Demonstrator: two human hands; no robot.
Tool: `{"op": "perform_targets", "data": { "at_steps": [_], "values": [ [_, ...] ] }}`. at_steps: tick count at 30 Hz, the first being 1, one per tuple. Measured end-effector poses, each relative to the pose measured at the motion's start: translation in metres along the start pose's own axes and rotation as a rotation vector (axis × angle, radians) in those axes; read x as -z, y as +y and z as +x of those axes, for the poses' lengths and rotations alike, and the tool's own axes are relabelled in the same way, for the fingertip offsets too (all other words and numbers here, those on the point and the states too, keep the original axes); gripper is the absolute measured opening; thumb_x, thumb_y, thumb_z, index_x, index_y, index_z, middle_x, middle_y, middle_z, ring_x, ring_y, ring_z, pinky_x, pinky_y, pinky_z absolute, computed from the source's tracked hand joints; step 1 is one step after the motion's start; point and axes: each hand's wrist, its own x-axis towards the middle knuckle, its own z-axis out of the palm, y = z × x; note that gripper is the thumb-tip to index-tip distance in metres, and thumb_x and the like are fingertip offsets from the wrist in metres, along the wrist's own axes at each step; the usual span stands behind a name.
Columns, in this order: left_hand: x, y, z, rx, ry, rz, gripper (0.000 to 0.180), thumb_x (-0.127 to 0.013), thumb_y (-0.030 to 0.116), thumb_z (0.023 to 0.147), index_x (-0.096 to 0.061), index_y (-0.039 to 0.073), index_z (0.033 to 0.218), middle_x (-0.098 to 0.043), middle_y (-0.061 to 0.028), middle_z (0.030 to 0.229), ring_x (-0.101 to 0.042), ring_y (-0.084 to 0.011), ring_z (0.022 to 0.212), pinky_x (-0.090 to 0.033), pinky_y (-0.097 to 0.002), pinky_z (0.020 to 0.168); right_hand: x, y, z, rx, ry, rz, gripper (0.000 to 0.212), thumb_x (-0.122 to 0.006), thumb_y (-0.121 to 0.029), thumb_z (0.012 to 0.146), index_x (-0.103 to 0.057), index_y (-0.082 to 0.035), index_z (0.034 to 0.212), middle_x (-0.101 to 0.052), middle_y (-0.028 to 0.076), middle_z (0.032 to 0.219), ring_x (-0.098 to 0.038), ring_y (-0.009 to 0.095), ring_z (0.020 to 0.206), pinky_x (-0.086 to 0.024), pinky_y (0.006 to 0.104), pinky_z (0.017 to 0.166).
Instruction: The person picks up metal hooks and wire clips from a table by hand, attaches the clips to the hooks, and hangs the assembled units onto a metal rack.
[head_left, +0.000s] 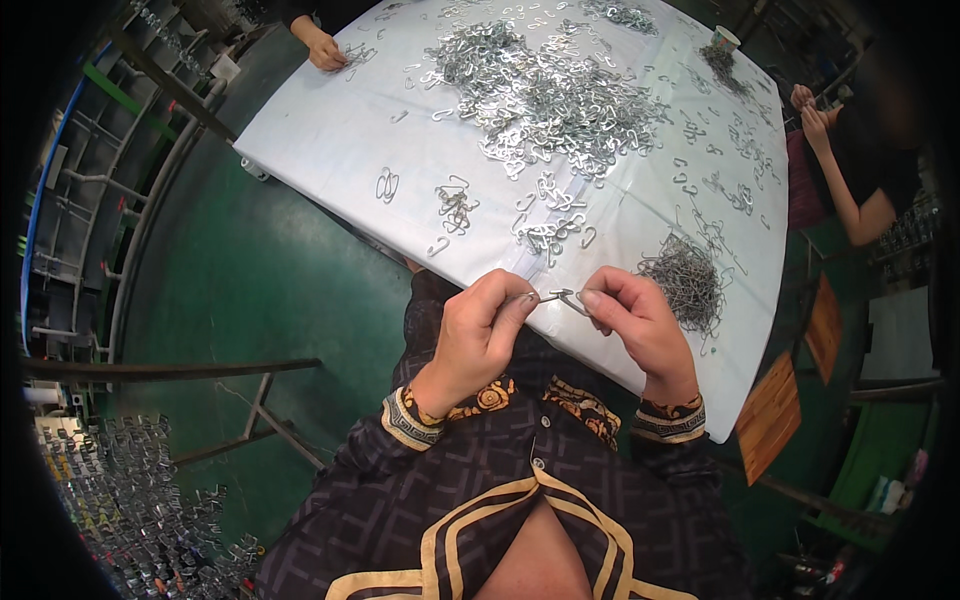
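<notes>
- My left hand (480, 335) pinches one end of a small metal clip (562, 297), fingers clamped on it, just above the near bench (320, 140) edge.
- My right hand (640, 320) grips the clip's other end, fingers closed on it.
- Dark wire pile (685, 280) just beside my right hand.
- Small clip clusters (455, 208) further in.
- Big heap of shiny clips (545, 95) mid-bench.
- Another person's hand (325, 50) at far left edge, a second person's hands (812, 115) at right.
- Paper cup (724, 40) at far corner.
</notes>
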Motion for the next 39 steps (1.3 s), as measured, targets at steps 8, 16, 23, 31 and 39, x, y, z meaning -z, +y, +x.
{"op": "perform_targets", "data": {
  "at_steps": [8, 16, 23, 31, 39],
  "values": [
    [0.007, 0.006, 0.003, -0.082, -0.026, 0.107, 0.002, -0.058, -0.002, 0.087, -0.059, -0.001, 0.086, -0.058, -0.0058, 0.066, -0.051, -0.0114, 0.058, -0.04, -0.0253, 0.053, -0.005, -0.007, 0.005, 0.039, 0.177, -0.084, 0.027, -0.051, -0.023, 0.098, -0.06, -0.001, 0.085, -0.054, -0.001, 0.065, -0.046, 0.005, 0.057, -0.037, 0.0209, 0.053],
    [0.002, 0.005, 0.006, -0.01, 0.012, 0.056, 0.002, -0.058, -0.001, 0.088, -0.059, -0.001, 0.086, -0.056, -0.0048, 0.066, -0.049, -0.0101, 0.057, -0.039, -0.0246, 0.053, -0.014, 0.025, 0.009, -0.246, -0.1, 0.57, 0.028, -0.051, -0.027, 0.099, -0.058, 0.0, 0.095, -0.063, 0.009, 0.071, -0.058, 0.011, 0.057, -0.047, 0.0219, 0.052],
    [0.005, 0.009, 0.006, -0.056, -0.012, 0.165, 0.002, -0.059, -0.001, 0.087, -0.059, 0.0, 0.085, -0.054, -0.0068, 0.066, -0.049, -0.0127, 0.056, -0.039, -0.0265, 0.052, -0.018, 0.018, 0.006, -0.078, 0.183, 0.475, 0.014, -0.063, -0.013, 0.091, -0.058, -0.001, 0.085, -0.061, 0.006, 0.065, -0.053, 0.007, 0.048, -0.04, 0.0196, 0.044],
    [0.005, 0.011, 0.007, -0.143, 0.0, 0.254, 0.004, -0.061, -0.002, 0.083, -0.058, 0.0, 0.085, -0.053, -0.0118, 0.068, -0.052, -0.0236, 0.056, -0.04, -0.0313, 0.052, -0.026, -0.002, 0.004, 0.006, 0.348, 0.156, 0.016, -0.066, -0.012, 0.088, -0.061, 0.001, 0.08, -0.059, 0.002, 0.057, -0.044, 0.002, 0.043, -0.031, 0.0177, 0.04],
    [-0.001, 0.007, 0.004, -0.201, -0.035, 0.261, 0.004, -0.061, -0.001, 0.084, -0.058, 0.0, 0.085, -0.054, -0.0115, 0.068, -0.052, -0.0222, 0.056, -0.041, -0.0312, 0.053, -0.023, -0.011, 0.01, -0.061, 0.225, 0.01, 0.019, -0.067, -0.015, 0.088, -0.061, 0.001, 0.08, -0.059, 0.002, 0.057, -0.044, 0.003, 0.043, -0.031, 0.0181, 0.039]
  ]
}}
